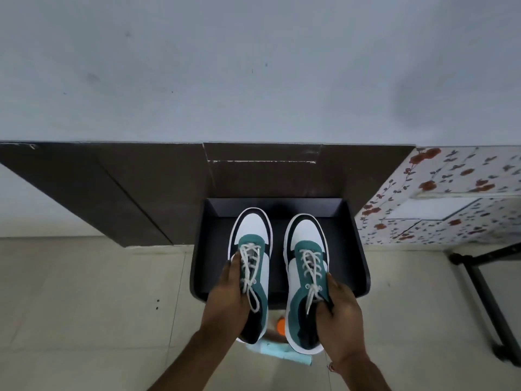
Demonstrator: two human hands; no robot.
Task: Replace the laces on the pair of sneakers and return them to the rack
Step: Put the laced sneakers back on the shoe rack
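Observation:
Two white, teal and black sneakers with white laces point away from me over a black rack shelf [352,249]. My left hand [225,300] grips the left sneaker [253,238] along its left side near the heel. My right hand [341,314] grips the right sneaker [304,244] at its collar, fingers tucked inside the opening. Both toes lie over the shelf while the heels overhang its front edge. Whether the soles rest on the shelf I cannot tell.
A dark brown cabinet [112,187] runs along the wall behind the rack. A floral-papered surface [451,198] stands to the right, with a black metal frame [485,300] below it. An orange object [280,324] and light blue cloth [282,352] lie on the tiled floor beneath the sneakers.

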